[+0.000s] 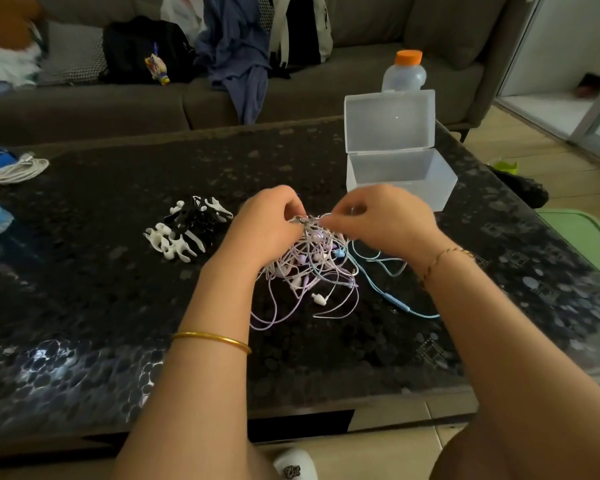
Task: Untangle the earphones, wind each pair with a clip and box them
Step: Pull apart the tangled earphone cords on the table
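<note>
A tangled bundle of earphones (312, 271) with white, lilac and light-blue cords lies on the dark table (84, 306), its top lifted. My left hand (267, 223) pinches cords at the top of the bundle. My right hand (385, 216) pinches cords right beside it. A blue cord with an inline remote (395, 301) trails out to the right. A pile of white and black winder clips (187, 226) sits left of my hands. The clear plastic box (399, 178) stands behind my right hand with its lid up.
A bottle with an orange cap (404, 72) stands behind the box. A coiled white cable (20, 168) lies at the table's far left. A grey sofa (361, 64) with bags and clothes runs behind. A green bin lid (582, 237) is right of the table.
</note>
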Action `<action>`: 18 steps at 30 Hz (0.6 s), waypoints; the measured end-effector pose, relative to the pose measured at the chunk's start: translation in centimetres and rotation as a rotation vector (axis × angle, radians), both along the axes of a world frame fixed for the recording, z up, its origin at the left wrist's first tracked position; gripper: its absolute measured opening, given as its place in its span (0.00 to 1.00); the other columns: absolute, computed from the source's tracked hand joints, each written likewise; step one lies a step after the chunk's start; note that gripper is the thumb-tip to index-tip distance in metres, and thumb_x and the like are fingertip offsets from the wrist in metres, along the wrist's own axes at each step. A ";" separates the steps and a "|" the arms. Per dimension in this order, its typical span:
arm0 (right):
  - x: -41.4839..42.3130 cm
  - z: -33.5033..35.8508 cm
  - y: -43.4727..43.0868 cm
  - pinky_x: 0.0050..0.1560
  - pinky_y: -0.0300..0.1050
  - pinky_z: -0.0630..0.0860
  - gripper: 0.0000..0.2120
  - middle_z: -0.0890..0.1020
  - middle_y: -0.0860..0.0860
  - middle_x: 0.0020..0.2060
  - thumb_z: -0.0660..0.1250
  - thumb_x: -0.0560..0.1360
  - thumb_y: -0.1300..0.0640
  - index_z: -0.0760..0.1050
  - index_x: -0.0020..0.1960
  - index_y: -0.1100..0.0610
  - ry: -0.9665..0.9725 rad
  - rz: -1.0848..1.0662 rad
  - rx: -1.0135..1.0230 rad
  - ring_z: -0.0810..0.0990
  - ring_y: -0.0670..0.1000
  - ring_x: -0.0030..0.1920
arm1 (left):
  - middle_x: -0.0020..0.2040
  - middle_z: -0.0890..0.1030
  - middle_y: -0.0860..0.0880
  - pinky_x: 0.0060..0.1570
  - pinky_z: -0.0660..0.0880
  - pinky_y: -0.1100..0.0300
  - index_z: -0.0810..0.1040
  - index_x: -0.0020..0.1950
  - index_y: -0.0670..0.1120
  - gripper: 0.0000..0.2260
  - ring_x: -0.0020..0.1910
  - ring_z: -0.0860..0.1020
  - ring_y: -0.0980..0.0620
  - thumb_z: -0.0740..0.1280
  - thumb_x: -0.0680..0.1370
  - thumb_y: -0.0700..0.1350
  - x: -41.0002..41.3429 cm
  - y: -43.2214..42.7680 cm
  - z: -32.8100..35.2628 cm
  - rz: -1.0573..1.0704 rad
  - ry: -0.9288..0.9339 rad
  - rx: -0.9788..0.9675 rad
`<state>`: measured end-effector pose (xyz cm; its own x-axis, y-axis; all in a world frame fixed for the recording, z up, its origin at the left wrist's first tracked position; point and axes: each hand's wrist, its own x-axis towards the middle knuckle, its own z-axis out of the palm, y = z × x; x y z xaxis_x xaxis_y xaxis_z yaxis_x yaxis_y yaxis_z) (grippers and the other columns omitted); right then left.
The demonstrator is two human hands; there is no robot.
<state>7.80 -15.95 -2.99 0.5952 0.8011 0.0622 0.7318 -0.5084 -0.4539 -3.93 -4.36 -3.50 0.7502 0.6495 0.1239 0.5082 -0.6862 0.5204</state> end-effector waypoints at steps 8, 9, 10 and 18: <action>-0.7 0.3 0.4 0.40 0.32 0.73 0.08 0.81 0.45 0.35 0.65 0.77 0.55 0.80 0.41 0.55 0.565 0.016 0.616 0.77 0.36 0.34 | 0.47 0.78 0.52 0.50 0.77 0.53 0.76 0.49 0.51 0.07 0.48 0.77 0.52 0.68 0.76 0.40 -0.2 0.2 0.1 0.003 0.010 -0.026; -0.8 0.3 0.6 0.45 0.35 0.75 0.09 0.82 0.46 0.38 0.64 0.77 0.56 0.78 0.40 0.55 0.695 -0.003 0.709 0.78 0.36 0.39 | 0.47 0.78 0.52 0.49 0.77 0.53 0.75 0.49 0.51 0.06 0.48 0.77 0.52 0.68 0.76 0.40 -0.2 0.2 0.1 0.003 0.015 -0.022; -0.9 0.4 0.7 0.50 0.41 0.77 0.09 0.83 0.49 0.40 0.63 0.78 0.58 0.76 0.39 0.57 0.852 -0.013 0.812 0.80 0.41 0.44 | 0.46 0.78 0.53 0.48 0.77 0.54 0.76 0.49 0.51 0.06 0.47 0.77 0.52 0.68 0.76 0.40 -0.2 0.3 0.1 0.002 0.019 -0.020; -0.2 -0.1 0.8 0.35 0.42 0.75 0.08 0.72 0.48 0.36 0.64 0.76 0.59 0.66 0.50 0.56 0.391 -0.145 0.587 0.73 0.47 0.34 | 0.43 0.78 0.55 0.47 0.78 0.52 0.77 0.46 0.52 0.05 0.45 0.77 0.52 0.69 0.76 0.42 -0.5 0.2 0.1 0.008 0.035 0.007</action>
